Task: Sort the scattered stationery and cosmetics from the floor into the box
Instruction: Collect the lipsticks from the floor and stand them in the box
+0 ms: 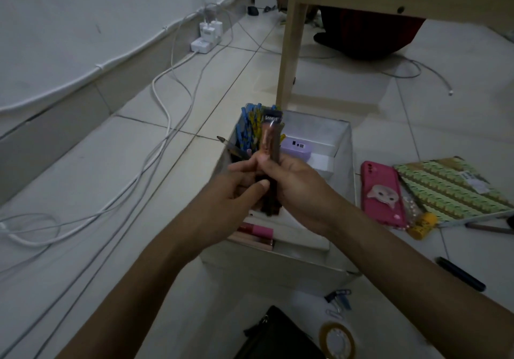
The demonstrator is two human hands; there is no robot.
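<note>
Fingers (pixel 242 167) of the left hand (pixel 236 191) and of the right hand (pixel 296 184) are curled round one bundle of slim sticks (pixel 269 147): a rose-gold tube plus dark pencils, likely cosmetics, labels too blurred to read. The bundle is upright, directly above the box (pixel 267 262), over its left half and not touching it.

Inside the box, blue-and-yellow pens (pixel 247 127) stand in the far-left compartment, a purple case (pixel 296 147) lies at the far side, and a pink tube (pixel 257 231) lies at the near-left corner.

On the floor right of the box are a pink phone case (pixel 382 191), a green notebook (pixel 450 189), a yellow item (pixel 422 225) and a black pen (pixel 459 274). On the near side of the box are binder clips (pixel 338 297) and a tape roll (pixel 336 340). Judged partway through the sort.

Risks:
- The sticks are loose in a shared grip, so if one hand lets go first a stick could slip and drop outside the box's left wall.
- The far-left compartment looks crowded, so forcing the bundle in there could jam it or push pens out.
- Dropping the bundle among the pens would mix cosmetics with stationery.
- The box seems light, and a hard push could shove it.
</note>
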